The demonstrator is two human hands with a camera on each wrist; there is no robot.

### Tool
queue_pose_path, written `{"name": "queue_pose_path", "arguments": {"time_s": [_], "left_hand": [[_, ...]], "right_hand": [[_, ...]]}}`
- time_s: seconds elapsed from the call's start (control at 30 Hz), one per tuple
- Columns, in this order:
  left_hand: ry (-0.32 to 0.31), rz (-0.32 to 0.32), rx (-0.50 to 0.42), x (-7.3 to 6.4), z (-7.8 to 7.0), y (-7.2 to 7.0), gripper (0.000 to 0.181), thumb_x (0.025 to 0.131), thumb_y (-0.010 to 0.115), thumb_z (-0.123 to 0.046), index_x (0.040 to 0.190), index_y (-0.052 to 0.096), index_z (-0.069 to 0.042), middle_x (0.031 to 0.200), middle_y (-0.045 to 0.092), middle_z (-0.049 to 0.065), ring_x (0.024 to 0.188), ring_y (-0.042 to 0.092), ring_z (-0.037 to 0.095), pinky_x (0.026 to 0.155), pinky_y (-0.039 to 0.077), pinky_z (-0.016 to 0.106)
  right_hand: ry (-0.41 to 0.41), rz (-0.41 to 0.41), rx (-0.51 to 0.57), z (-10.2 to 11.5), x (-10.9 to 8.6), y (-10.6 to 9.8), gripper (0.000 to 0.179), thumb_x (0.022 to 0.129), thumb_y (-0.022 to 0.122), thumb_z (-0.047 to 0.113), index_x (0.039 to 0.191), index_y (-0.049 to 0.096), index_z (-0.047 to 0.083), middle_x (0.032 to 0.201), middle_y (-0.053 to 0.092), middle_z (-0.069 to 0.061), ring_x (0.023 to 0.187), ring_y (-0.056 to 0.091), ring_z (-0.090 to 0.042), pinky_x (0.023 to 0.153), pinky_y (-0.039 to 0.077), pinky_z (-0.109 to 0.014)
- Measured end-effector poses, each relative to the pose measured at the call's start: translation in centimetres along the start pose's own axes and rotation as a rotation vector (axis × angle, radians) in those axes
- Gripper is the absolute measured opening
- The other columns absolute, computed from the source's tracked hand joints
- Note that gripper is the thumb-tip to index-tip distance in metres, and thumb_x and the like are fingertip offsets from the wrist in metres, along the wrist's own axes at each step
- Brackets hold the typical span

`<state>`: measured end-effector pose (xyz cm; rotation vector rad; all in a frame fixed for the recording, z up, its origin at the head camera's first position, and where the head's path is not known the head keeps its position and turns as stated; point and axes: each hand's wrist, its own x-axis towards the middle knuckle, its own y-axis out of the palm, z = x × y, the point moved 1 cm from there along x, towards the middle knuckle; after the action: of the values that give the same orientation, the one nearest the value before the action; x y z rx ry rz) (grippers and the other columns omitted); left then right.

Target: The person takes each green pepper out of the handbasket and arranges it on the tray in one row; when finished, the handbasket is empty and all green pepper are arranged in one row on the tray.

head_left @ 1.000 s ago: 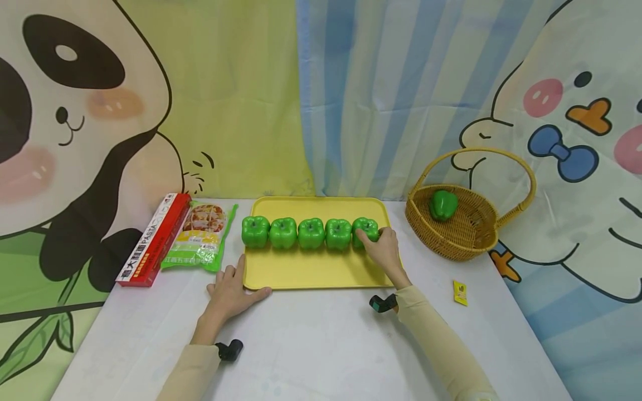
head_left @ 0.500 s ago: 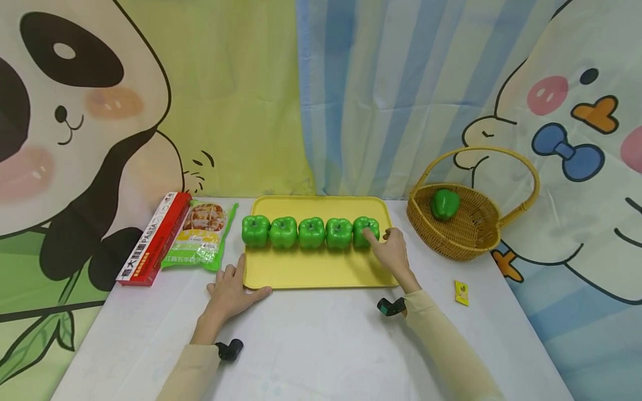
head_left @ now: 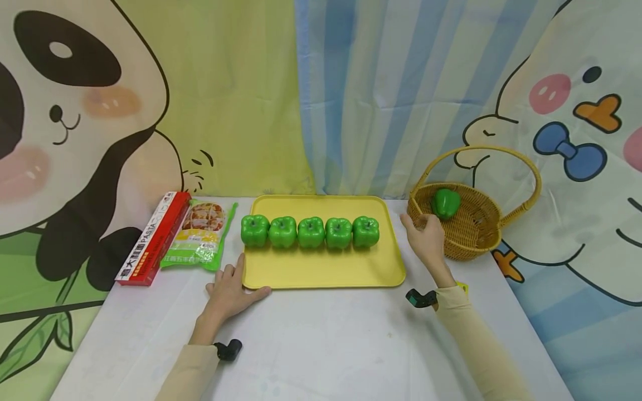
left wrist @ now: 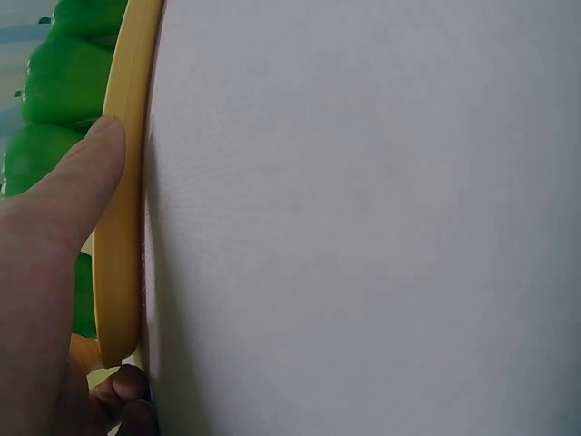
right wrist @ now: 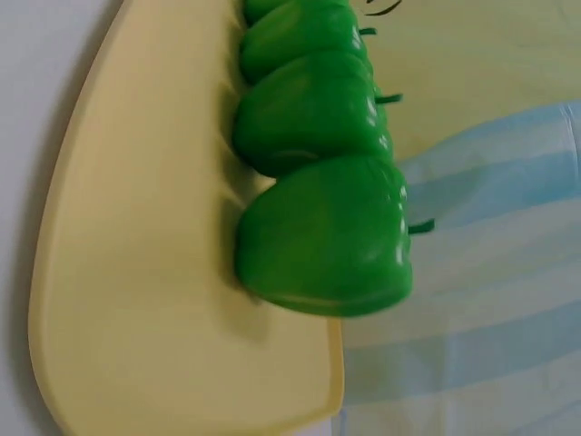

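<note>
Five peppers [head_left: 310,232] sit in a row on the tray [head_left: 321,271]; one more pepper [head_left: 445,203] is in the basket [head_left: 463,240]. Left hand [head_left: 228,289] flat, pressing the tray corner; right hand [head_left: 425,239] relaxed, empty, at the basket rim. Best to reach over the rim, grip the body, not the stem.

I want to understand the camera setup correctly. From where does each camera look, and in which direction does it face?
Head: sits above the table, faces forward and down at the yellow tray with five green peppers, and the basket; shows both forearms, left hand and right hand.
Left wrist: sits low at the table surface, faces along the tray's edge; shows the left hand's thumb on the rim.
Right wrist: looks sideways across the tray at the pepper row, nearest pepper; no hand shows.
Shared: all three views show the tray and peppers.
</note>
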<state>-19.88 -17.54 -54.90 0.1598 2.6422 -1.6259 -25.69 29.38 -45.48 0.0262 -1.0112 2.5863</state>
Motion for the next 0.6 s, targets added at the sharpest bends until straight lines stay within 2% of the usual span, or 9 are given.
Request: {"name": "queue_pose_path", "arguments": {"time_s": [0.17, 0.43, 0.6], "left_hand": [[-0.004, 0.006, 0.003, 0.1, 0.1, 0.1, 0.129, 0.074, 0.063, -0.084, 0.162, 0.008, -0.006, 0.131, 0.045, 0.025, 0.114, 0.039, 0.04, 0.086, 0.031, 0.063], [-0.003, -0.016, 0.011, 0.1, 0.4, 0.2, 0.128, 0.073, 0.064, -0.083, 0.162, 0.011, -0.008, 0.125, 0.047, 0.022, 0.108, 0.041, 0.036, 0.084, 0.032, 0.057], [-0.005, -0.005, -0.002, 0.0, 0.2, 0.2, 0.127, 0.073, 0.066, -0.081, 0.162, 0.011, -0.008, 0.124, 0.048, 0.021, 0.108, 0.04, 0.035, 0.085, 0.032, 0.058]], "right_hand": [[-0.02, -0.057, -0.011, -0.6, 0.9, -1.7, 0.079, 0.095, 0.051, 0.065, 0.131, 0.053, -0.005, 0.129, 0.055, -0.026, 0.119, 0.051, -0.042, 0.099, 0.04, -0.055], [0.031, -0.082, -0.004, -1.2, 3.5, -4.6, 0.083, 0.096, 0.046, 0.066, 0.138, 0.048, -0.004, 0.134, 0.052, -0.027, 0.129, 0.044, -0.046, 0.105, 0.035, -0.059], [0.063, -0.08, 0.0, -1.8, 5.6, -6.3, 0.084, 0.096, 0.04, 0.068, 0.142, 0.044, -0.003, 0.141, 0.047, -0.025, 0.138, 0.036, -0.045, 0.109, 0.032, -0.06]]}}
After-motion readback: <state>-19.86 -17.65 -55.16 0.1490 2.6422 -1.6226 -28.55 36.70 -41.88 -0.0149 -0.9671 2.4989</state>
